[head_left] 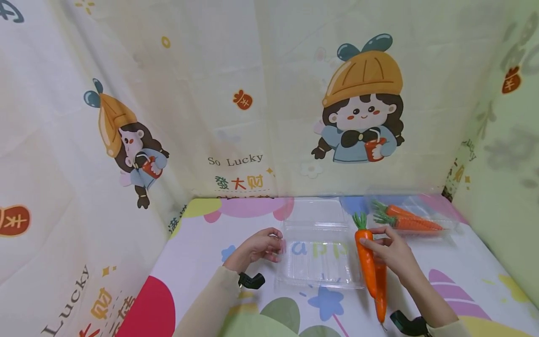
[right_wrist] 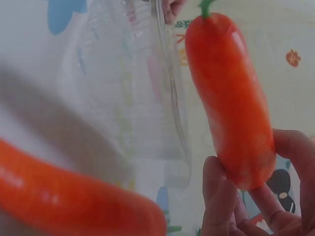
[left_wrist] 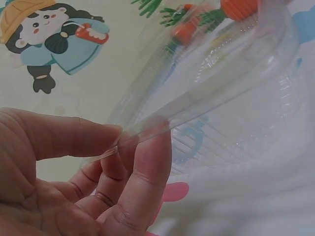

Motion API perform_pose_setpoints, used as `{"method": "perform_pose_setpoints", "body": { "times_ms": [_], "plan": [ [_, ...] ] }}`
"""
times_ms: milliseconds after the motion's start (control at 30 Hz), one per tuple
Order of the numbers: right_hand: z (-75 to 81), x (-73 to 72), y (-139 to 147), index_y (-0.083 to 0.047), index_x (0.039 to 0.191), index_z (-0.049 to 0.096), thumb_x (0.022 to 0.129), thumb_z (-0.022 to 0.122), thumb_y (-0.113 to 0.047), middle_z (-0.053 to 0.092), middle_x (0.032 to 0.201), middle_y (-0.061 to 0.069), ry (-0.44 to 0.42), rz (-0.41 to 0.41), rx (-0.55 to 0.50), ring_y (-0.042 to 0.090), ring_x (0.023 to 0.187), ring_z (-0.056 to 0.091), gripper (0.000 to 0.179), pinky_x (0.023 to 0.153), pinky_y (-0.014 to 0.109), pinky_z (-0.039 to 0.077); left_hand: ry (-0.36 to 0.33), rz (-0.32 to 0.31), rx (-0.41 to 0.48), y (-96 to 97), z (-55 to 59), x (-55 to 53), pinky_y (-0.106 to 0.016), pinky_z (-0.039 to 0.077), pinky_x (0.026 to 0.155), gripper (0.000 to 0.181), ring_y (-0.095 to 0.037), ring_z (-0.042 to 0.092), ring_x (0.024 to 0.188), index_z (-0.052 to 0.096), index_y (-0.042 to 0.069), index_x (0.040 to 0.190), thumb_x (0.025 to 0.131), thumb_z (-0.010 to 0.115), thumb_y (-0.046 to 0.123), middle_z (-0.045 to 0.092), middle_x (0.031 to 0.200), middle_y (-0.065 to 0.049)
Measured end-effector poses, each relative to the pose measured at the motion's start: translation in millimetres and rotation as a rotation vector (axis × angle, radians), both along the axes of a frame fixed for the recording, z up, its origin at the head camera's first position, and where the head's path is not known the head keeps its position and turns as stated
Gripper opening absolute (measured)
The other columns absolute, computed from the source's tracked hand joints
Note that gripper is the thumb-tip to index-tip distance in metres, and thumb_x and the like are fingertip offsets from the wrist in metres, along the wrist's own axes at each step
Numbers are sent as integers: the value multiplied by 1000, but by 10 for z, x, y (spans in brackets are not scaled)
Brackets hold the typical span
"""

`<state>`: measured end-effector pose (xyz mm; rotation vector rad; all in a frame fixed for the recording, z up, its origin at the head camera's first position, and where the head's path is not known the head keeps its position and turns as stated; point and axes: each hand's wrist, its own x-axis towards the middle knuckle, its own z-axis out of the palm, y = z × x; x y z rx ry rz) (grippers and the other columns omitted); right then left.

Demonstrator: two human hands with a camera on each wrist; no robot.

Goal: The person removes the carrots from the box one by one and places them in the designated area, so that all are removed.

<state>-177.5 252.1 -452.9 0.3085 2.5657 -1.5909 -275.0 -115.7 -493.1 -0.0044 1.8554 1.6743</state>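
My left hand [head_left: 263, 245] is at the left side of a clear plastic container [head_left: 316, 283]. In the left wrist view, its thumb and forefinger pinch the container's thin rim [left_wrist: 197, 105]. The container stands with its lid [head_left: 313, 210] folded back toward the wall. My right hand [head_left: 391, 250] holds an orange carrot [head_left: 365, 262] with a green top, upright beside the container's right side. Thumb and fingers grip the carrot's upper part. A second carrot [head_left: 381, 295] hangs down just behind and below the first, its green top hidden; it shows at the lower left of the right wrist view [right_wrist: 83, 196].
At the back right, another clear container [head_left: 448, 224] holds carrots [head_left: 414, 222] with green tops. A patterned cloth [head_left: 236, 56] covers the walls behind and at both sides. The tabletop [head_left: 202, 234] bears colourful printed shapes.
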Motion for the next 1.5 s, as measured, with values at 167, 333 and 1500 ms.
{"method": "perform_pose_setpoints", "body": {
  "times_ms": [167,333,1500],
  "plan": [
    [-69,80,176,0,140,47,97,71,-42,69,101,9,-10,11,-6,17,79,64,64,70,32,62,-5,4,-3,-6,8,31,-26,60,57,25,-14,59,68,52,4,119,97,63,5,59,81,-5],
    [-165,145,372,0,141,46,99,67,-45,71,98,4,-55,-7,-2,15,78,67,65,69,32,61,-8,9,-5,-6,29,49,-26,60,56,25,-15,58,68,52,5,119,97,64,5,58,82,-5],
    [-518,265,772,7,136,47,100,60,-53,50,135,38,-146,-81,47,16,77,66,71,66,29,58,20,7,-12,8,25,40,-25,59,55,22,-14,59,67,52,6,115,96,63,6,59,80,-4]
  ]
}}
